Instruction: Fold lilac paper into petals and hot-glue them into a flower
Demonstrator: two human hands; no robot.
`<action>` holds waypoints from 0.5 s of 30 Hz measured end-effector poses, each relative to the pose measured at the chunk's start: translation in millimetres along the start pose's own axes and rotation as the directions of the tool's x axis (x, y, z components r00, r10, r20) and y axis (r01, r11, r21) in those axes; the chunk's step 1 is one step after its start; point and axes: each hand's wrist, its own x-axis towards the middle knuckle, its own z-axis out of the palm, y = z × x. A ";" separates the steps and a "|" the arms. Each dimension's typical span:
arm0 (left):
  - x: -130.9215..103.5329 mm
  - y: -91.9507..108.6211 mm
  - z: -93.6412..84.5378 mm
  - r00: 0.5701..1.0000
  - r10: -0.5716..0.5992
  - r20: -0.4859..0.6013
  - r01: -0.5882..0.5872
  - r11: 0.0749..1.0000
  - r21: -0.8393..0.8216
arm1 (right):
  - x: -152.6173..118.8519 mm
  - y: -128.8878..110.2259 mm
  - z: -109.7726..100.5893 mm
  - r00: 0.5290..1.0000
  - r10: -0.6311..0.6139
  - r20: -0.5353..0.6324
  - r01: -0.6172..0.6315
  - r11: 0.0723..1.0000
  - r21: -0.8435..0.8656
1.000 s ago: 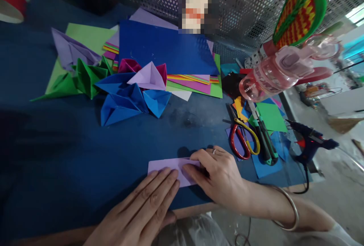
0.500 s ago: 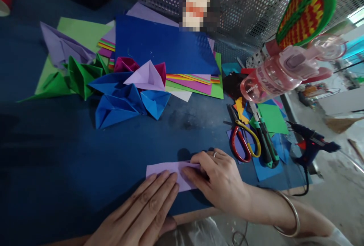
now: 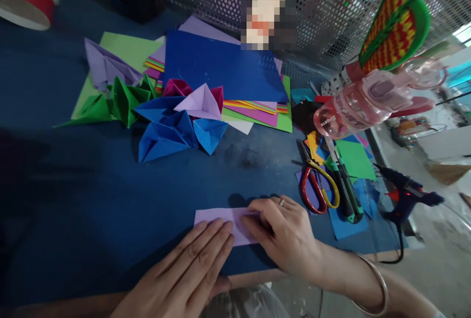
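While your left hand (image 3: 187,264) lies flat over the lilac paper (image 3: 241,237), grip uncurled, fingers straight and angled forward-right, your right hand (image 3: 285,237) curls, thumb and index pinching its right end; paper's on the desk (image 3: 91,200), near your edge.

Head view, looking forward and down over blue tabletop (image 3: 91,210), near

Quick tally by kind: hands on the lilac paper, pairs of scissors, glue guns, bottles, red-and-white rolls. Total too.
Hands on the lilac paper: 2 (left hand, right hand)
Pairs of scissors: 1
Glue guns: 1
Bottles: 1
Red-and-white rolls: 1
Total: 6
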 end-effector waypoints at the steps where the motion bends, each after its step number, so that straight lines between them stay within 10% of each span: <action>1: 0.6 1.5 -1.9 0.998 -0.018 0.061 0.017 1.000 0.013 | 0.0 -0.2 -0.4 1.000 -0.014 0.003 0.014 1.000 -0.009; 15: 10.7 -9.8 -20.5 0.990 0.108 0.091 -0.114 0.992 0.057 | 0.3 0.0 -3.5 1.000 -0.007 0.002 0.007 1.000 -0.001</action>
